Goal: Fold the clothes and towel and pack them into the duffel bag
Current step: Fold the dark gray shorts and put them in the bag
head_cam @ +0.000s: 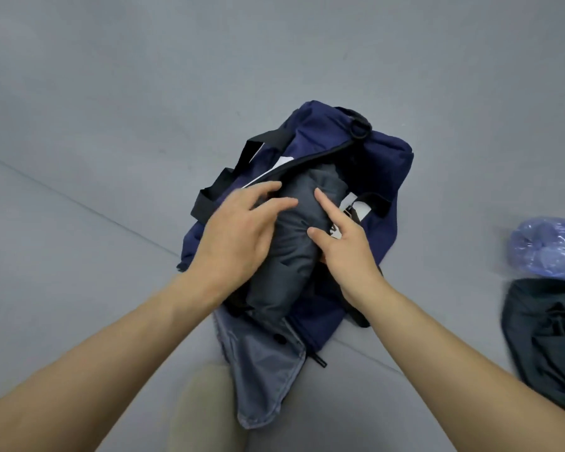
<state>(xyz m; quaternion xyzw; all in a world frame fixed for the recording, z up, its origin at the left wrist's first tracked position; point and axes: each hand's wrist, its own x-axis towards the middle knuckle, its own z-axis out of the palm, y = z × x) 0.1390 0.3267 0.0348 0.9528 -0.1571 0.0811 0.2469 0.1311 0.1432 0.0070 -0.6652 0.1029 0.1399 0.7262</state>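
While left hand point(238, 230) spreads flat on grey garment point(284, 269), right hand's point(346, 246) grip is hidden.

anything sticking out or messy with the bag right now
Yes: a grey-blue garment trails out of the near end of the duffel bag onto the floor, not tucked in. The dark grey roll under the left hand and right hand bulges above the opening. A dark garment lies crumpled at the right edge.

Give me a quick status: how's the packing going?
Left hand pressing dark grey roll, right hand gripping its side. Roll partway in duffel bag. Blue-grey garment lies at near end.
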